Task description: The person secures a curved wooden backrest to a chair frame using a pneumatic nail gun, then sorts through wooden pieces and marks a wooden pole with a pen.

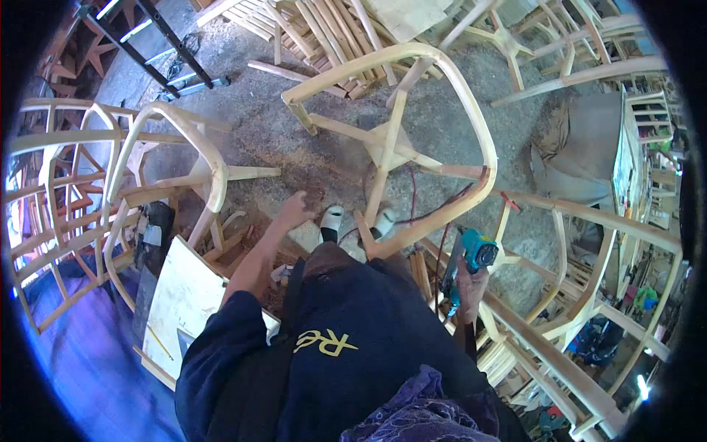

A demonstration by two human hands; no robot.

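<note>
My right hand is closed around a teal nail gun with a black round end, held to the right of my body. My left hand reaches forward over the floor with its fingers apart and holds nothing. Just in front of me stands a bare wooden chair frame with a curved top rail and a star-shaped base. One end of its rail comes close to my waist. To the left of my left hand is another curved wooden chair frame.
More wooden frames crowd the right side. A stack of wooden strips lies at the back, near a black ladder. A pale board sits at my left. A red hose trails over the floor by my feet.
</note>
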